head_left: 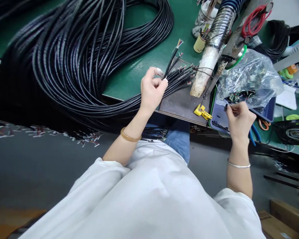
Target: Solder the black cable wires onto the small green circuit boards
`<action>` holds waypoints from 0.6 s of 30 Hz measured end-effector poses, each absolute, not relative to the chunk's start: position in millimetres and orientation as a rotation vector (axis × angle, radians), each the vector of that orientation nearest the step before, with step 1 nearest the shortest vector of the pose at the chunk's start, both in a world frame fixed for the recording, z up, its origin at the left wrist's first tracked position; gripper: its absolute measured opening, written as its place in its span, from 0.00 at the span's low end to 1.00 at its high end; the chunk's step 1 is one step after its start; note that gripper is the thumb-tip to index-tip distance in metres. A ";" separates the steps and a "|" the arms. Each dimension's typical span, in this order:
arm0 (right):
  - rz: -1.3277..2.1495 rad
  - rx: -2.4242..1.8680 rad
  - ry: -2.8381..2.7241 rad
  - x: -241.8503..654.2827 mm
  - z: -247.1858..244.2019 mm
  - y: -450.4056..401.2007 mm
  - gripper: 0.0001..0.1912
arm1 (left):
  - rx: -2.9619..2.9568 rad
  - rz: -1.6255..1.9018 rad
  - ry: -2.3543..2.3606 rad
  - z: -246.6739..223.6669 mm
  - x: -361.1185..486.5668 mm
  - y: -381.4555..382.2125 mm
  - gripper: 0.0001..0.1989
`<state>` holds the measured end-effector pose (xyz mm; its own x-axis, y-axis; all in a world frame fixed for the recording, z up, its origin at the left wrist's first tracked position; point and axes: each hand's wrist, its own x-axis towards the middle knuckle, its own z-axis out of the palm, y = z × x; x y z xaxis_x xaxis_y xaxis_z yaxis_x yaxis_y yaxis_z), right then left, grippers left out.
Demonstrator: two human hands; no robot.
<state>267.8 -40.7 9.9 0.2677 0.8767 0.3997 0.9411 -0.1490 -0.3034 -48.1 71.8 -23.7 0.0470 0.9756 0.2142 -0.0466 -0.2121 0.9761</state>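
My left hand [153, 87] pinches a black cable [170, 63] whose stripped end shows thin coloured wires and points up and away. Beneath it, several more black cables with bared ends lie over a dark board [180, 103]. Off to the right, my right hand [240, 119] has thumb and forefinger closed on a tiny dark piece [226, 107], too small to name, above a blue tray [215, 114] of small black parts. Between the hands, a soldering iron [215, 79] slants down toward a yellow clip-like piece [202, 112] at the board's front edge.
Large coils of black cable [72, 63] cover the left of the green table [139, 59]. A foil-wrapped duct [209, 53] hangs over the board. Right of it are a plastic bag [254, 73], blue-handled pliers [254, 134], orange-handled scissors [264, 124] and a black fan-like device [295, 132].
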 end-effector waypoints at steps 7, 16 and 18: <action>0.309 -1.570 -1.176 234.0 25.6 -80.2 0.14 | 1.488 0.444 0.272 26.7 -47.0 -16.6 0.07; 0.693 -1.310 -1.120 200.9 12.4 -97.6 0.12 | 0.983 0.760 0.820 -12.6 -7.4 -44.7 0.14; 0.739 -1.273 -1.163 191.6 7.5 -99.4 0.10 | 1.010 0.761 0.816 -10.9 -6.1 -44.4 0.13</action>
<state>191.6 -99.4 7.5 0.2986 0.9226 0.2441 0.1713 0.1998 -0.9647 -6.1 -44.4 -10.9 0.4868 0.8443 -0.2241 -0.1647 0.3407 0.9256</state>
